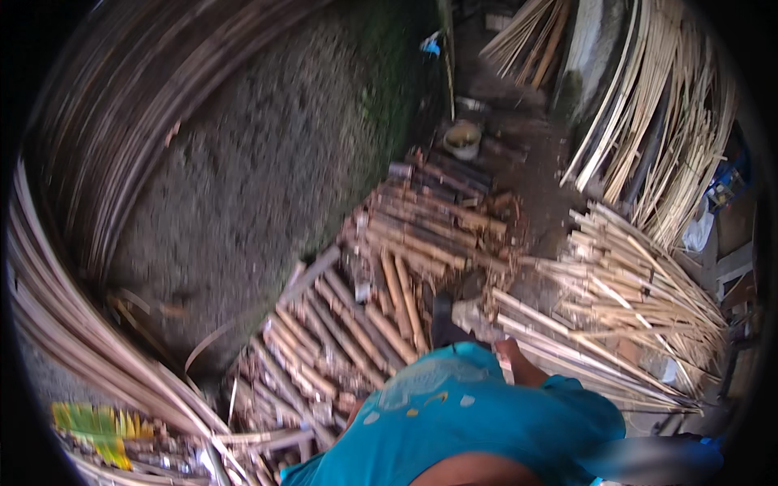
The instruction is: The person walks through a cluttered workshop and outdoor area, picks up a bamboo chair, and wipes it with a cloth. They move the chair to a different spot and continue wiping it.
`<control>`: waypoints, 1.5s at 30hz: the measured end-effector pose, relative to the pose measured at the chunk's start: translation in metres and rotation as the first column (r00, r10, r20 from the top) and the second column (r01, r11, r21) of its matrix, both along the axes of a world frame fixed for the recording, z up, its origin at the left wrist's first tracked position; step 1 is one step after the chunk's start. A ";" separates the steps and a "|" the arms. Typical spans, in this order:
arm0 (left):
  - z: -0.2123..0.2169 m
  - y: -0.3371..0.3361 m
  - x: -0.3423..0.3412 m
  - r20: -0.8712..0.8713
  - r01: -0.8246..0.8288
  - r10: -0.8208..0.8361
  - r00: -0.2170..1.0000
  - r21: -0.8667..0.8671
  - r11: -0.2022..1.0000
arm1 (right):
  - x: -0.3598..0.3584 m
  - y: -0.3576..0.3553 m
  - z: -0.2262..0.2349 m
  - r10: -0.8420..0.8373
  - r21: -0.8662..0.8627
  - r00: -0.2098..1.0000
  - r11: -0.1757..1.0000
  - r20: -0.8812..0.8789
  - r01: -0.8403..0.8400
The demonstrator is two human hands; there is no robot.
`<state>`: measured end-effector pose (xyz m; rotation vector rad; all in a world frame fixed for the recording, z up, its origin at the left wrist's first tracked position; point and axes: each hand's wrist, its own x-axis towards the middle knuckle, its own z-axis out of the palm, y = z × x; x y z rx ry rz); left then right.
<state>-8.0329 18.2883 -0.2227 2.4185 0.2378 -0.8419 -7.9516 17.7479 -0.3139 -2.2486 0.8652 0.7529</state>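
My right hand (506,351) is in front of my teal shirt (470,405), bent in close to my body and low over the ground. It is small and blurred here, so I cannot tell how far the fingers are curled or whether they have hold of anything; a pale patch just below it could be something gripped or only what lies behind. My left hand is out of sight, on the far side of the shirt, and I cannot tell what it is doing.

The bamboo is what I am working among. Long pale strips (567,350) lie just to the right of my right hand, slanting away from me, with a loose heap of split pieces (616,283) beyond them. To my left and ahead, short round lengths (348,324) lie packed side by side on the ground. A dark shape (444,320) stands between them and my hand, too unclear to name.

I judge this to be a handling step, with me standing over the bamboo. From here, the next move seems to call for a clear look at the nearest strip, a firm grip along its length, and care with its split edges.
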 end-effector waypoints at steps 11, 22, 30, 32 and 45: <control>0.086 -0.065 0.496 0.063 -0.517 0.536 0.842 -0.189 0.835 | 0.474 -0.026 0.154 -0.012 0.199 0.925 0.977 0.381 -0.070; 0.045 -0.176 0.882 0.006 0.258 -0.260 0.966 0.126 0.958 | 0.533 -0.042 0.019 -0.224 0.100 0.890 0.953 -0.398 0.285; 0.049 -0.265 1.110 -0.149 0.463 -0.457 0.877 0.008 0.886 | 0.690 -0.054 0.073 0.202 -0.150 0.813 0.978 0.546 -0.142; 0.046 -0.293 1.145 -0.010 0.564 -0.564 0.826 -0.015 0.826 | 0.735 -0.053 0.093 -0.266 0.107 0.944 0.962 0.196 0.249; 0.008 -0.446 1.245 -0.141 0.491 -0.488 0.861 -0.015 0.871 | 0.966 -0.208 -0.046 -0.433 0.134 0.897 0.887 -0.092 0.442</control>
